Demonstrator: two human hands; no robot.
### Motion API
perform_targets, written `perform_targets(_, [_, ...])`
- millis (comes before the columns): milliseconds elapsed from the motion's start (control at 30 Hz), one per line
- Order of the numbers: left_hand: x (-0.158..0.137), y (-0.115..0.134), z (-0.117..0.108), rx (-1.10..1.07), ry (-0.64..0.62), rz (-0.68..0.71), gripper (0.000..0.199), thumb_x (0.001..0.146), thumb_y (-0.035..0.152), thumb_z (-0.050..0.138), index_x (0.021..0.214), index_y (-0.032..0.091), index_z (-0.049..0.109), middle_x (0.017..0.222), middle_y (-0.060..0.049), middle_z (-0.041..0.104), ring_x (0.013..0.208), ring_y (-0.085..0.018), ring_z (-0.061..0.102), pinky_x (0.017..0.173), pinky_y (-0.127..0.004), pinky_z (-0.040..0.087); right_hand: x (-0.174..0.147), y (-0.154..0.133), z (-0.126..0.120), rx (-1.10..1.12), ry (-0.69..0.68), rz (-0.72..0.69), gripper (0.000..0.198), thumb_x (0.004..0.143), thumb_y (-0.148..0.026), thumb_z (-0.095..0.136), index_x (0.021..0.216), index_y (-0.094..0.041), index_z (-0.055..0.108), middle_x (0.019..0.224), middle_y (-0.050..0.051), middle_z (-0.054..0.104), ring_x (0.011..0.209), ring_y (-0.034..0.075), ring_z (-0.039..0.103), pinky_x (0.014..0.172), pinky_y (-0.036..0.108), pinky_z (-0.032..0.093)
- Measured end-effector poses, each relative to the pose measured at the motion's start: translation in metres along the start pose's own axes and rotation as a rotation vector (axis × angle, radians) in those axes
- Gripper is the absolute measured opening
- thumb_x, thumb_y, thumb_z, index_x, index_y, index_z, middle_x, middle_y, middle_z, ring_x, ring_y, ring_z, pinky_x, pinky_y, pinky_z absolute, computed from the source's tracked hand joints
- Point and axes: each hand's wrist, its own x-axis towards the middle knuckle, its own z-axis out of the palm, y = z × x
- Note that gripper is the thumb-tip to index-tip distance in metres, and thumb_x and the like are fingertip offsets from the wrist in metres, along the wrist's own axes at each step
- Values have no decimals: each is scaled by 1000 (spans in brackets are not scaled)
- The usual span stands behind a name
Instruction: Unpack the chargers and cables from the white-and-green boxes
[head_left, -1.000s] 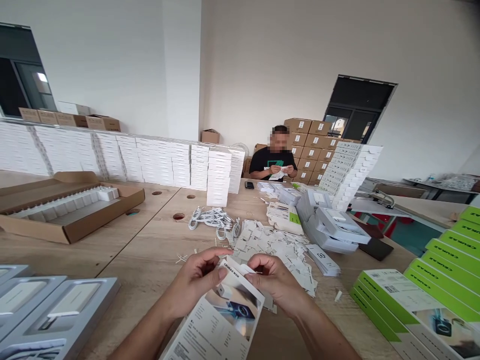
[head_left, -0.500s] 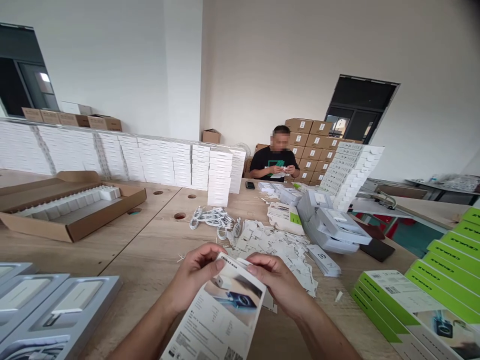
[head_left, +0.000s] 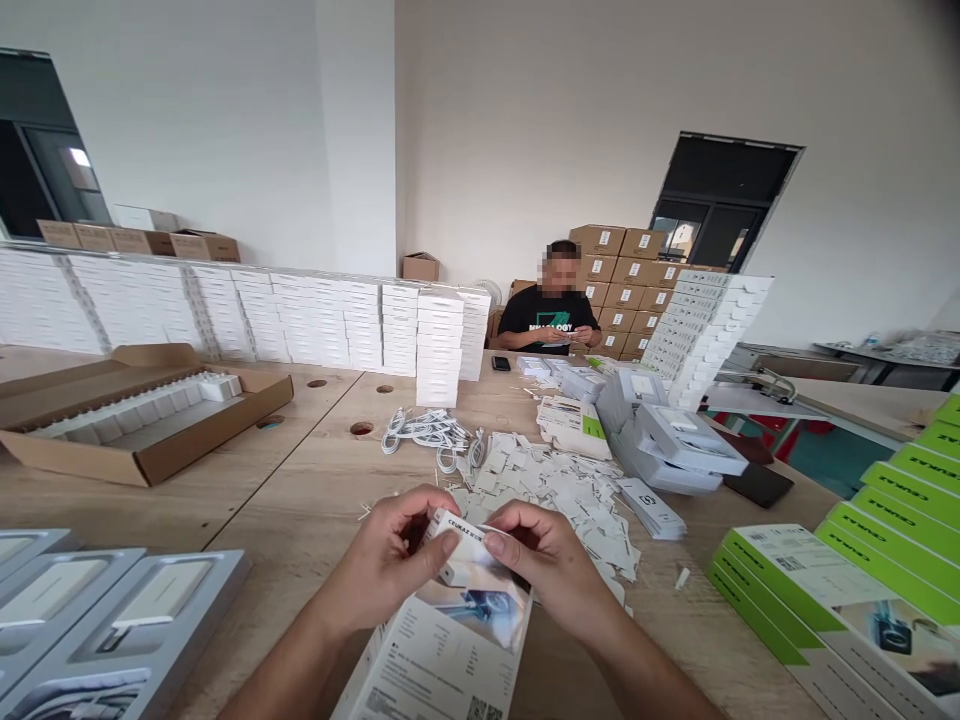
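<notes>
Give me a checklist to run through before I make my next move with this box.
1. Left hand gripping the box: ok.
2. Right hand gripping the box: ok, at its far end.
3. Far end fully closed: cannot tell, hands partly cover it.
4. Cables apart from both hands: ok, they lie beyond.
5. Table ahead free of loose pieces: not ok, white scraps are strewn there.

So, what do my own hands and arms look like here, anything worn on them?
Your left hand and right hand are both bare, with no gloves. The left forearm and right forearm show no sleeves as far as the picture reaches. No watch, bracelet or ring is visible, though some fingers are partly hidden.
</notes>
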Motion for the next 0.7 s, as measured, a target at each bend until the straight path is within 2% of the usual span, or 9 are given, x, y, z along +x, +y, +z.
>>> perform_targets(167, [-3, 4, 0, 17, -85, 48, 21, 88, 32, 60, 103, 19, 59, 80, -1, 55, 68, -12, 47, 59, -24, 38, 1, 4, -5, 393, -34, 246, 29, 73, -36, 79, 69, -14, 60, 60, -3, 58, 54, 8, 49, 53, 20, 35])
perform_targets(267, [-3, 2, -1, 8, -76, 37, 20, 87, 32, 60, 103, 18, 59, 81, -1, 55, 69, -12, 48, 60, -23, 38, 2, 4, -10, 435, -64, 268, 27, 70, -34, 81, 73, -15, 63, 65, -2, 61, 56, 8, 52, 54, 20, 37])
perform_targets(400, [-1, 1, -3, -111, -7, -20, 19, 87, 34, 61, 98, 19, 58, 75, 1, 52, 65, -11, 45, 57, -22, 37, 1, -7, -11, 173, -89, 59, 21, 78, -35, 74, 90, -17, 71, 91, 3, 66, 78, 14, 60, 69, 24, 45])
perform_targets(467, [1, 1, -4, -193, 57, -49, 20, 86, 35, 62, 96, 19, 58, 73, 2, 52, 63, -10, 45, 56, -21, 37, 0, -13, -8, -40, -85, -96, 19, 87, -35, 65, 97, -21, 72, 101, 5, 64, 90, 17, 60, 78, 28, 46])
perform_targets(567, [3, 2, -5, -280, 149, -82, 21, 83, 35, 66, 95, 19, 59, 73, 2, 53, 62, -10, 46, 56, -20, 37, -5, -17, -1, -391, -59, -318, 25, 93, -30, 54, 113, -26, 69, 108, 7, 62, 101, 20, 57, 87, 31, 46])
perform_targets(633, [4, 4, -6, -302, 166, -112, 22, 82, 35, 67, 96, 19, 61, 76, 1, 55, 64, -10, 47, 57, -20, 39, -8, -17, 1, -549, -21, -404, 30, 94, -28, 52, 120, -28, 65, 112, 8, 59, 104, 22, 56, 89, 33, 46])
perform_targets(700, [5, 7, -6, -307, 153, -162, 25, 81, 36, 68, 98, 19, 63, 79, 0, 57, 66, -11, 50, 58, -20, 40, -10, -17, 2, -631, 20, -433, 32, 94, -29, 51, 123, -28, 64, 113, 9, 58, 104, 22, 55, 88, 33, 47])
